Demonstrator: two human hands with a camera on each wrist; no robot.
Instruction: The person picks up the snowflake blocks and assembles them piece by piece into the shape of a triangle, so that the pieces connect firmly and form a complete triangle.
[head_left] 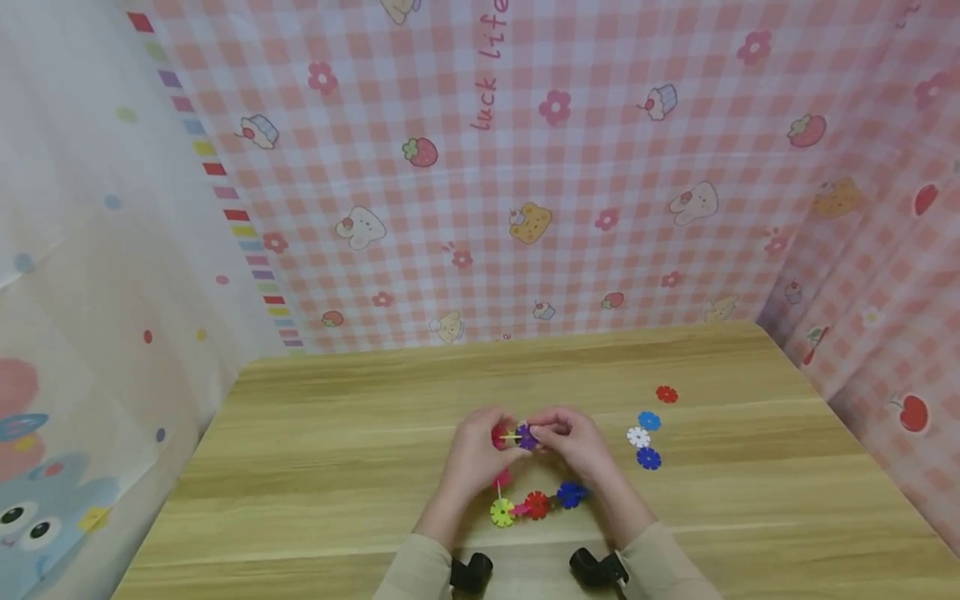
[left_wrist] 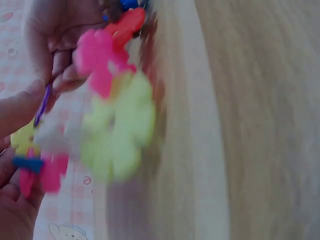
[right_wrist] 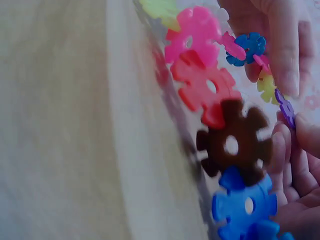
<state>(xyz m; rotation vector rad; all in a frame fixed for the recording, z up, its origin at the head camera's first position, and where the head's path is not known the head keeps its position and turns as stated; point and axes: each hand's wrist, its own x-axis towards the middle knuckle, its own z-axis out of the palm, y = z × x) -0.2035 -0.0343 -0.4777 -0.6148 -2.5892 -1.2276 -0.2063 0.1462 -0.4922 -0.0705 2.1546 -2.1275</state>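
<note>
My left hand (head_left: 476,450) holds one end of a chain of slotted plastic flower discs, its fingers around the pink and yellow pieces there. The thumb and fingers of my right hand (head_left: 576,442) pinch a purple disc (right_wrist: 285,107), edge to edge with the chain's yellow disc (right_wrist: 267,87). Below the hands the chain bends round through a yellow-green disc (left_wrist: 120,127), a pink disc (right_wrist: 194,37), a red disc (head_left: 536,505), a brown disc (right_wrist: 235,142) and blue discs (head_left: 570,495). The left fingers partly hide the held end in the head view.
Right of my hands, a red disc (head_left: 667,394), a light blue disc (head_left: 649,421), a white disc (head_left: 638,437) and a dark blue disc (head_left: 648,458) lie loose on the wooden table (head_left: 337,467). Checked cloth (head_left: 480,183) hangs behind it.
</note>
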